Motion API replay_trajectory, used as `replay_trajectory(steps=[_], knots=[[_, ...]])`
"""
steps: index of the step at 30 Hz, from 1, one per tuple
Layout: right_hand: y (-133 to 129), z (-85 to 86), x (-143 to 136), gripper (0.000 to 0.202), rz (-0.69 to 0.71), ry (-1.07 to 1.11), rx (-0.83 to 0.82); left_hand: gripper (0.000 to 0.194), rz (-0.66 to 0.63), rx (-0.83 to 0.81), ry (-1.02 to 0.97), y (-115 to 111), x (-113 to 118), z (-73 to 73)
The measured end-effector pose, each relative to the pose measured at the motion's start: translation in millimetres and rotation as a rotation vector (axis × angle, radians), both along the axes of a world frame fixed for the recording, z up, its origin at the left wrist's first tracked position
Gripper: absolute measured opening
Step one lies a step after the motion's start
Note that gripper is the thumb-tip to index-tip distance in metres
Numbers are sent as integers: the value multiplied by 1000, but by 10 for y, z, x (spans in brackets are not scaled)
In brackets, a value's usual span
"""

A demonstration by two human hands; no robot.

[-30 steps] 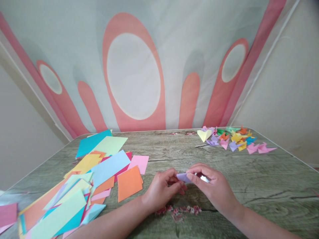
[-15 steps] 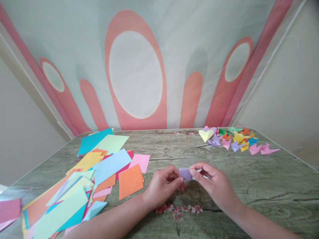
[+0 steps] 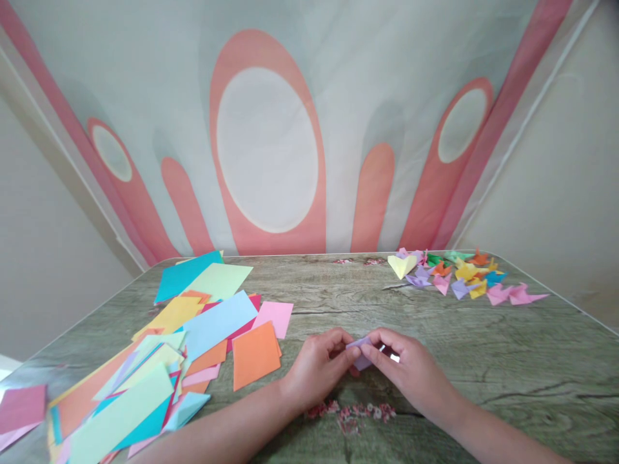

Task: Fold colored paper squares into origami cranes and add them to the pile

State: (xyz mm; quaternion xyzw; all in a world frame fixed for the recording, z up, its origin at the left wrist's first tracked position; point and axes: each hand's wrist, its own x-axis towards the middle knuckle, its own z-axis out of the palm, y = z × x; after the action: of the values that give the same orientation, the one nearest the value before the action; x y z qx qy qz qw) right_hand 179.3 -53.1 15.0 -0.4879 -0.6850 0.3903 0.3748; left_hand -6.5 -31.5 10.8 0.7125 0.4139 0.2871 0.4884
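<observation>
A small piece of folded purple paper (image 3: 362, 361) is pinched between both hands above the table, near the front middle. My left hand (image 3: 322, 362) grips its left part, thumb on the near face and fingers curled behind. On the other side my right hand (image 3: 411, 367) pinches the upper right part, its thumb close beside the left thumb. The fingertips cover much of the paper, so its exact fold cannot be made out.
Loose coloured paper sheets (image 3: 120, 412) spread over the left side, with an orange square (image 3: 256, 356) nearest my left hand. Several small folded paper birds (image 3: 461, 287) stand at the back right, beside a pale yellow folded piece (image 3: 401, 265). The wooden table (image 3: 483, 348) meets a printed backdrop (image 3: 338, 193).
My right hand has shifted left, bringing the thumbs nearly together over the purple paper. The paper now looks tilted and sits slightly lower. The camera view has shifted a little.
</observation>
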Motion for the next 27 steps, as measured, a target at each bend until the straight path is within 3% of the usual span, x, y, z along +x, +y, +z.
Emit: replay_trajectory(steps=[12, 27], knots=[[15, -68, -31, 30, -70, -39, 18, 41, -110, 164, 273, -52, -6, 76], [-13, -114, -70, 28, -157, -7, -21, 38, -214, 84, 334, -85, 16, 130]])
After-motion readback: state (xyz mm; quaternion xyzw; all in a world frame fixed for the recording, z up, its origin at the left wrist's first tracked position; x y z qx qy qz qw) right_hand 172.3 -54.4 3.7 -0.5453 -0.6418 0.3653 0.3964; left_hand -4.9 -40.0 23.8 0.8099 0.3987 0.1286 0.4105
